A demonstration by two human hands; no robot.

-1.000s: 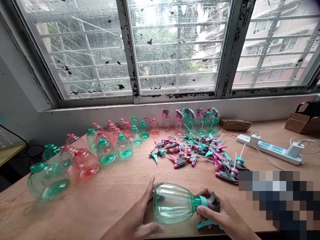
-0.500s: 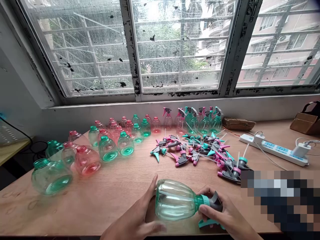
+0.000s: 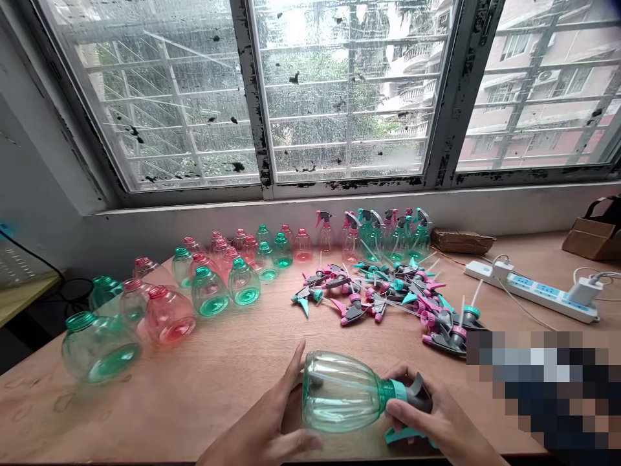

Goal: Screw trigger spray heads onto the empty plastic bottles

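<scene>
At the lower centre of the frame, a clear green ribbed plastic bottle (image 3: 342,391) lies on its side just above the near edge of the pale wooden bench (image 3: 218,382), base towards the left, neck towards the right. The left hand (image 3: 264,427) cups the base with fingers spread round it, thumb under the body — a bracing hold that would keep the bottle from rolling or turning. The right hand (image 3: 431,417) is closed on the grey-and-teal trigger spray head (image 3: 412,401) seated at the neck; the grip is wrapped round the teal collar, consistent with turning the head against the braced body. Whether the collar is fully home cannot be told.

Stock is laid out by kind. Uncapped clear green and pink bottles (image 3: 208,291) stand in a loose group at the middle left, necks up. A heap of loose grey, pink and teal trigger heads (image 3: 388,294) with dip tubes lies in the centre right, within reach of the right hand. Bottles already fitted with heads (image 3: 383,236) stand in a row against the wall under the window — kept apart from the unfinished ones.

A white power strip (image 3: 528,291) with a plugged charger lies at the right; a brown cardboard box (image 3: 594,239) sits at the far right.
</scene>
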